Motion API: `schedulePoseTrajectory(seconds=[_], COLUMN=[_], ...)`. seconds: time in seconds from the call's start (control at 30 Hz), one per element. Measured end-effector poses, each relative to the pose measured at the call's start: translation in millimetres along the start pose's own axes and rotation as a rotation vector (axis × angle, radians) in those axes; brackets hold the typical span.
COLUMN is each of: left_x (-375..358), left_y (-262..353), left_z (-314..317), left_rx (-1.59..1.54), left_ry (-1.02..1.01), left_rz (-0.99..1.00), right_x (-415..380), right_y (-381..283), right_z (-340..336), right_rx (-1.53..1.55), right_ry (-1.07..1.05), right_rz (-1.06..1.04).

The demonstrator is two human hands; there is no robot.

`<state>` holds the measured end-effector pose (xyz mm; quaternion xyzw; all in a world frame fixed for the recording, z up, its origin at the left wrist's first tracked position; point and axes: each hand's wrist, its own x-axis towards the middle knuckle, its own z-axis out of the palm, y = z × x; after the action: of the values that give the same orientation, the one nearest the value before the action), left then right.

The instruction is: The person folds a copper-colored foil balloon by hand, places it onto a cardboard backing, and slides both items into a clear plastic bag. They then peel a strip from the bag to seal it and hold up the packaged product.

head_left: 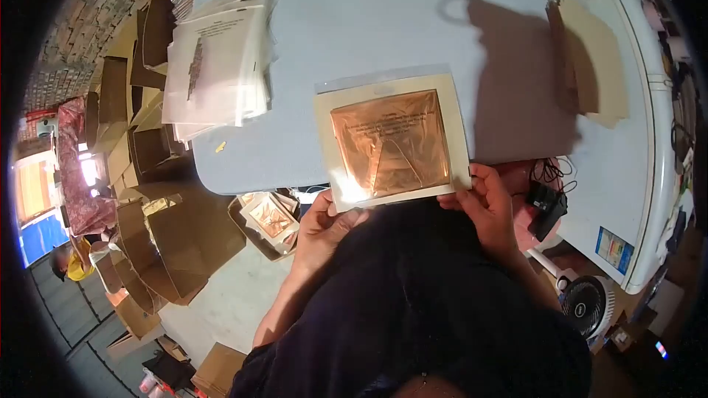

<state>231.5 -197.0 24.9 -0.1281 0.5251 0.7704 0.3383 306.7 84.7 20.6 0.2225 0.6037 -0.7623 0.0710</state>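
Note:
A clear plastic bag with printed text (pixel 391 144) holds a cream card with a copper-coloured foil piece on it. It is tilted up at the table's front edge, its upper part over the grey tabletop. My left hand (pixel 318 230) grips the lower left corner, thumb on the near face. At the lower right corner, my right hand (pixel 483 203) pinches the edge between thumb and fingers. Further left lies a stack of clear printed plastic bags (pixel 221 63). A pile of cream cards (pixel 601 66) sits at the right, partly in shadow.
Below the table's left corner, an open cardboard box (pixel 243 222) contains similar packed cards. More cardboard boxes (pixel 188 250) stand along the left. A black adapter with cables (pixel 546 206) and a small fan (pixel 588 304) are at the right. The table (pixel 354 22) spans the front.

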Motion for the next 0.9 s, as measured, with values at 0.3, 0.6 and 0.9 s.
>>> schedulePoseTrajectory(seconds=[0.3, 0.6, 0.9], left_x=[7, 7, 13], left_y=[-16, -15, -10], left_z=[-14, -10, -12], left_rx=[0.052, 0.134, 0.072], left_ry=[0.026, 0.06, 0.032], left_rz=[0.032, 0.022, 0.007], right_x=[-3, 2, 7], right_y=[31, 42, 34], right_z=[5, 3, 10], right_rx=[-0.116, -0.099, -0.114], right_ry=[0.096, 0.063, 0.086], right_rz=[-0.198, -0.293, -0.233])
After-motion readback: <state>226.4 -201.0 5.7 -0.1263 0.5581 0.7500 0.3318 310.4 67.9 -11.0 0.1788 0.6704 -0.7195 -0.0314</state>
